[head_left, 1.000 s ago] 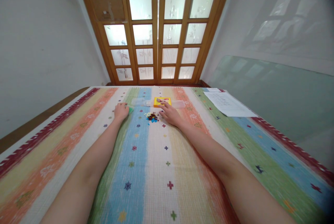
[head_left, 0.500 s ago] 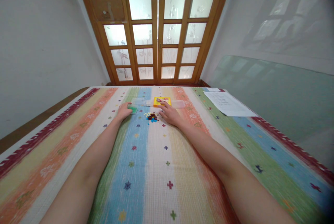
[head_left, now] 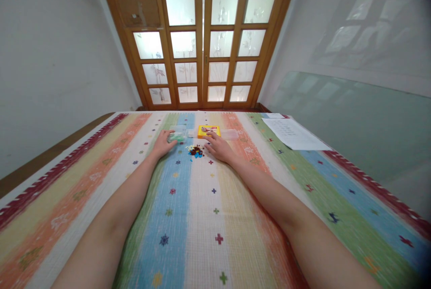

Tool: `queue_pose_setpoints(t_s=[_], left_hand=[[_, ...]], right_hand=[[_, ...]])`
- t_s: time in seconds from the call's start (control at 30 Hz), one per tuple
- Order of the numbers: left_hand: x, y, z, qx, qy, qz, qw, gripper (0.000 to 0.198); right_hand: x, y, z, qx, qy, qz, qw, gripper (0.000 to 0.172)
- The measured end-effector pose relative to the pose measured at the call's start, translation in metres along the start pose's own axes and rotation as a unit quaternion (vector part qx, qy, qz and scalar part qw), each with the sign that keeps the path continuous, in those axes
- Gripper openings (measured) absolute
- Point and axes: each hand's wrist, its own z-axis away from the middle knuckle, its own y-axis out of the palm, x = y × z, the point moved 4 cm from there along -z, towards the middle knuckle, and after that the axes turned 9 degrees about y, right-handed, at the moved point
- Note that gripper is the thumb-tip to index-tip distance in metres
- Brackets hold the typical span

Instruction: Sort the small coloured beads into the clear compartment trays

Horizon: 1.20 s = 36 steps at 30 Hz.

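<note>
My left hand [head_left: 164, 143] is at the far left of the table, with thumb and fingers apart. Just off its fingertips is a blurred green piece [head_left: 177, 138], at the near end of a clear plastic box [head_left: 178, 129]; whether they touch is hard to tell. My right hand [head_left: 217, 146] rests with fingers spread, nothing visible in it, in front of a yellow box [head_left: 208, 131] with printing on it. Between both hands lies a small heap of dark red, blue and cream pieces [head_left: 195, 151], too small to name.
A striped cloth [head_left: 202, 217] covers the table. To the right of the yellow box lies a clear, pinkish plastic box [head_left: 230, 134]. Printed paper sheets [head_left: 294, 134] lie at the far right. Behind the table stand wooden doors with glass panes [head_left: 204, 42].
My left hand has turned and its thumb has moved right. The green piece has shifted right and back, from between my fingers to the clear box. My right hand has barely moved.
</note>
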Motion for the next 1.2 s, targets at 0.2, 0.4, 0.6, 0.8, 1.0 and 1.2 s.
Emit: queue_pose_setpoints(t_s=[0.2,0.4,0.6,0.8,1.0,1.2], left_hand=[[-0.073,0.013,-0.004,0.003,0.068,0.031,0.997,0.056],[-0.121,0.039,-0.001,-0.009,0.088,0.063,0.994,0.049],[-0.126,0.043,0.001,-0.005,0.049,0.072,0.996,0.039],[-0.125,0.045,-0.001,-0.008,0.022,0.109,0.994,0.038],[-0.133,0.056,0.003,0.008,0.049,0.16,0.986,0.076],[-0.127,0.058,0.002,-0.009,0.059,0.183,0.981,0.079]], right_hand=[[0.009,-0.012,0.0,-0.04,-0.038,-0.029,0.998,0.038],[0.016,-0.016,0.001,-0.043,-0.074,-0.031,0.996,0.034],[0.012,-0.009,0.001,-0.019,-0.08,0.0,0.997,0.031],[0.013,-0.004,-0.001,-0.03,-0.081,0.02,0.996,0.027],[-0.007,-0.013,-0.004,-0.097,0.013,0.016,0.995,0.032],[-0.014,-0.013,-0.002,-0.135,0.027,-0.027,0.99,0.039]])
